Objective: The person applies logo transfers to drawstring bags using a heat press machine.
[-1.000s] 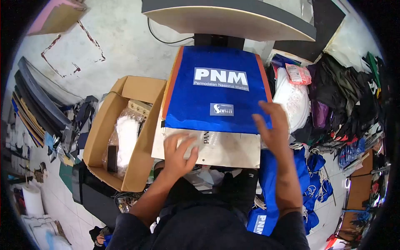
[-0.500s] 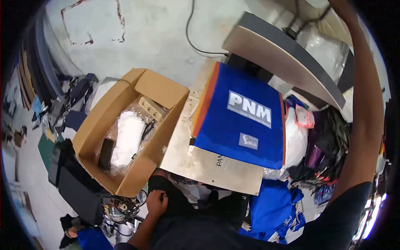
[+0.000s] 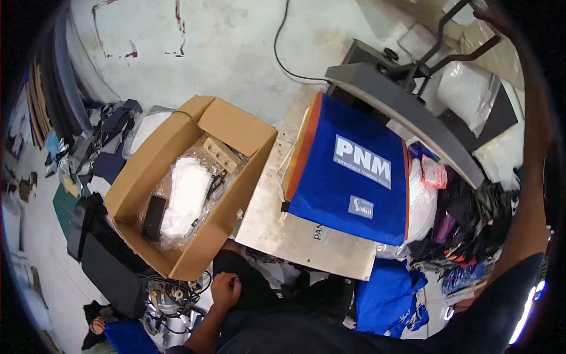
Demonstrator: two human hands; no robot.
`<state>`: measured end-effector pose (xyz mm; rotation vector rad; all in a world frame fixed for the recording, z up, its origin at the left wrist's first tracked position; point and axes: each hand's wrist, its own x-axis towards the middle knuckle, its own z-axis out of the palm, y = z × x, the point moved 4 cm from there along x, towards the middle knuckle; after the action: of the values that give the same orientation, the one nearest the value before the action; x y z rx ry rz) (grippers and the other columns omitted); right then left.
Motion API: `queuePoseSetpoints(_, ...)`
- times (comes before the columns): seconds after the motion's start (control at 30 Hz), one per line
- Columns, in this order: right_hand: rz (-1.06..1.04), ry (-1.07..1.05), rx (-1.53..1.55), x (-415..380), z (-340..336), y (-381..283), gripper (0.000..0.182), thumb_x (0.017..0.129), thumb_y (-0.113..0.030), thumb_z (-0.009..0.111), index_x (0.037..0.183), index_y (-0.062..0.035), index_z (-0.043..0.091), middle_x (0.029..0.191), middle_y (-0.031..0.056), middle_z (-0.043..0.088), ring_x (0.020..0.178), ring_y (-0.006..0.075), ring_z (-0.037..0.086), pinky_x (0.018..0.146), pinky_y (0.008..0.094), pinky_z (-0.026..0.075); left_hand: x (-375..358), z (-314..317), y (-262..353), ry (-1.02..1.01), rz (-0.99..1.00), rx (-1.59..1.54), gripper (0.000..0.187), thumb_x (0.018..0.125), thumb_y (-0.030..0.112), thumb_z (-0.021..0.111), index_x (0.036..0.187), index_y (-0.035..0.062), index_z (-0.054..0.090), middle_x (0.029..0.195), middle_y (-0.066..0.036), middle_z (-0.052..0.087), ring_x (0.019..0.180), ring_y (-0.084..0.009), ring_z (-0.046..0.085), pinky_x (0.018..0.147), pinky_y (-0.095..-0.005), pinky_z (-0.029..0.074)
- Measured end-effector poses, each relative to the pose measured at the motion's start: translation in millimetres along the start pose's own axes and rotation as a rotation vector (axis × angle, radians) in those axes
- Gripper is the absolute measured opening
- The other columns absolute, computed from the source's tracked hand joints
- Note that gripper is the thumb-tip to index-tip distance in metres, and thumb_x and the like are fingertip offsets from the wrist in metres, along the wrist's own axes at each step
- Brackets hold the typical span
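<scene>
A blue drawstring bag (image 3: pixel 330 194) with orange side strips and white PNM lettering lies flat on the pale board (image 3: pixel 265 227) of a heat press. Above its far right side, the grey upper plate (image 3: pixel 407 112) of the press hangs tilted. My right hand (image 3: pixel 492 16), dim at the top right edge, is closed round the end of the press's dark bar handle (image 3: pixel 443 29). On my left thigh rests my left hand (image 3: pixel 226 289), its fingers curled in with nothing visible in them.
Left of the press stands an open cardboard box (image 3: pixel 236 121) holding a power strip (image 3: pixel 221 154), white paper and a dark phone-like block (image 3: pixel 155 217). Blue bags (image 3: pixel 383 295) lie lower right, by piled dark clothes (image 3: pixel 466 218). Another person's hand (image 3: pixel 98 324) shows lower left.
The upper plate has tipped, showing less of its pale underside, and more of its bar handle is visible. My right arm has shifted outward. My left hand stays on the thigh.
</scene>
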<state>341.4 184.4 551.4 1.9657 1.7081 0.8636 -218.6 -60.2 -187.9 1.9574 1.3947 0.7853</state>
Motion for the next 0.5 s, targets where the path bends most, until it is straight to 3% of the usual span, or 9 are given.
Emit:
queuePoseSetpoints(0.03, -0.156, 0.038, 0.902, -14, 13, 0, 0.072, 0.085, -0.055, 0.065, 0.133, -0.0031, 0.051, 0.106, 0.0111, 0.067, 0.097, 0.0354, 0.062, 0.105, 0.0526, 0.035, -1, -2, 1, -0.046, 0.028, -0.023, 0.006, 0.077, 0.011, 0.067, 0.082, 0.0077, 0.067, 0.071, -0.011, 0.061, 0.068, -0.0303, 0.059, 0.065, -0.0412, 0.046)
queuePoseSetpoints(0.07, -0.133, 0.032, 0.905, -34, 12, -12, 0.072, 0.085, -0.055, 0.065, 0.133, -0.0031, 0.051, 0.106, 0.0111, 0.067, 0.097, 0.0354, 0.062, 0.105, 0.0526, 0.035, 0, -3, 6, -0.065, 0.041, -0.02, 0.006, 0.077, 0.011, 0.067, 0.082, 0.0077, 0.067, 0.071, -0.011, 0.061, 0.068, -0.0303, 0.059, 0.065, -0.0412, 0.046)
queuePoseSetpoints(0.17, 0.088, -0.201, 0.265, -114, 17, -69, 0.078, 0.083, -0.05, 0.071, 0.142, -0.0064, 0.043, 0.132, 0.017, 0.054, 0.127, 0.0379, 0.043, 0.111, 0.0521, 0.027, 15, 6, 63, -0.162, 0.377, -0.278, 0.006, 0.074, 0.007, 0.069, 0.08, 0.0073, 0.067, 0.064, -0.007, 0.059, 0.056, -0.0255, 0.059, 0.054, -0.0352, 0.047)
queuePoseSetpoints(0.23, -0.074, 0.409, 0.404, -168, 41, -121, 0.065, 0.073, -0.034, 0.071, 0.13, -0.0058, 0.057, 0.097, 0.0095, 0.068, 0.086, 0.0192, 0.062, 0.083, 0.0314, 0.048, 46, -4, 143, -0.091, 0.647, -0.371, 0.01, 0.071, 0.005, 0.071, 0.08, 0.0071, 0.067, 0.064, -0.006, 0.058, 0.056, -0.0239, 0.058, 0.052, -0.0337, 0.046)
queuePoseSetpoints(0.27, -0.145, 0.062, 0.599, -182, 48, -152, 0.053, 0.072, -0.031, 0.068, 0.116, -0.0031, 0.059, 0.093, 0.0097, 0.067, 0.086, 0.0211, 0.062, 0.082, 0.0361, 0.049, 64, -13, 185, -0.084, 0.76, -0.42, 0.01, 0.07, 0.006, 0.071, 0.08, 0.0068, 0.068, 0.064, -0.006, 0.058, 0.055, -0.0234, 0.057, 0.051, -0.0337, 0.045)
queuePoseSetpoints(0.33, -0.221, 0.259, 0.685, -220, 70, -202, 0.051, 0.068, -0.035, 0.069, 0.11, -0.0072, 0.059, 0.082, 0.0124, 0.065, 0.074, 0.0241, 0.063, 0.07, 0.0399, 0.051, 97, -32, 263, -0.036, 0.975, -0.516, 0.014, 0.068, 0.005, 0.07, 0.082, 0.0064, 0.069, 0.064, -0.006, 0.058, 0.052, -0.0232, 0.054, 0.049, -0.0345, 0.041)
queuePoseSetpoints(0.4, -0.06, 0.08, 0.975, -249, 87, -239, 0.052, 0.064, -0.025, 0.072, 0.111, -0.0066, 0.059, 0.085, 0.0142, 0.067, 0.078, 0.0311, 0.067, 0.074, 0.0401, 0.052, 126, -52, 339, 0.075, 1.143, -0.525, 0.019, 0.067, 0.006, 0.07, 0.086, 0.0069, 0.07, 0.065, -0.005, 0.057, 0.054, -0.0235, 0.053, 0.052, -0.0359, 0.039)
queuePoseSetpoints(0.43, -0.012, 0.091, 0.887, -258, 100, -257, 0.054, 0.065, -0.035, 0.071, 0.11, -0.0091, 0.058, 0.087, 0.0185, 0.067, 0.083, 0.0398, 0.065, 0.074, 0.0471, 0.051, 142, -53, 370, 0.145, 1.149, -0.585, 0.018, 0.068, 0.006, 0.07, 0.086, 0.0069, 0.07, 0.068, -0.006, 0.059, 0.06, -0.0236, 0.056, 0.057, -0.0369, 0.041)
queuePoseSetpoints(0.5, 0.014, 0.146, 0.727, -272, 137, -286, 0.05, 0.064, -0.037, 0.076, 0.104, -0.0109, 0.059, 0.085, 0.0156, 0.065, 0.083, 0.0393, 0.063, 0.073, 0.0481, 0.049, 170, -50, 437, 0.282, 1.183, -0.584, 0.017, 0.075, 0.015, 0.071, 0.089, 0.0047, 0.069, 0.075, -0.01, 0.062, 0.07, -0.0282, 0.058, 0.064, -0.0386, 0.044)
